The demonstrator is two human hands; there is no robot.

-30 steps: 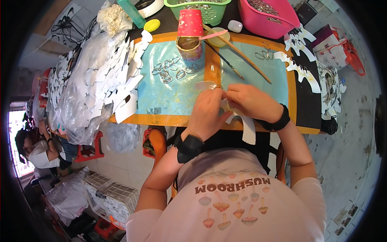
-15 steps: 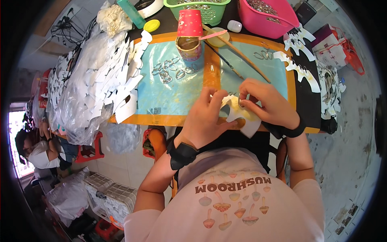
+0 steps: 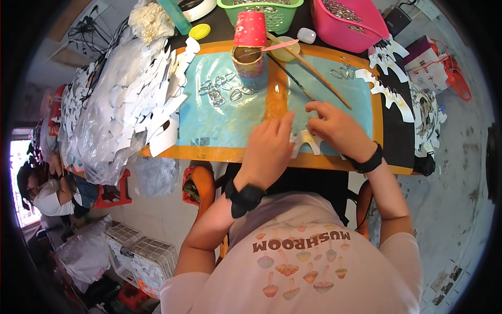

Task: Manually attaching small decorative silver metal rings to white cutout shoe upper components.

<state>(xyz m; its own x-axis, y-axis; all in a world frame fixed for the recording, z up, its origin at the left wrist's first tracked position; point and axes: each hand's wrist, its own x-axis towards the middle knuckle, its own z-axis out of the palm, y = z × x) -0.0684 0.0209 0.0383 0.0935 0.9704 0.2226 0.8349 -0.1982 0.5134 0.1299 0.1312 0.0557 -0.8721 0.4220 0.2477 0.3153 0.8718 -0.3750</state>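
Observation:
A small white scalloped cut-out piece (image 3: 310,142) with yellowish stains is between my hands at the near edge of the blue mat (image 3: 230,125). My left hand (image 3: 267,149) closes on its left end, the thumb hidden. With bent fingers, my right hand (image 3: 337,130) grips its upper right side; the fingertips are partly hidden. Several loose oval metal rings (image 3: 214,94) lie on the mat's left half, and a few more rings (image 3: 342,72) sit at the far right. A brush (image 3: 294,78) and a wooden stick (image 3: 324,77) rest beyond my hands.
White cut-out pieces (image 3: 162,99) heap up at the left, partly under clear plastic. Stained pieces with rings (image 3: 389,97) line the right edge. Behind stand a patterned cup (image 3: 248,65), a red cup (image 3: 250,29), a green basket (image 3: 285,18) and a pink basket (image 3: 361,34).
The white piece and both hands have come down closer to the mat. My left hand has turned, its fingers now pointing away from me, and the piece lies flatter.

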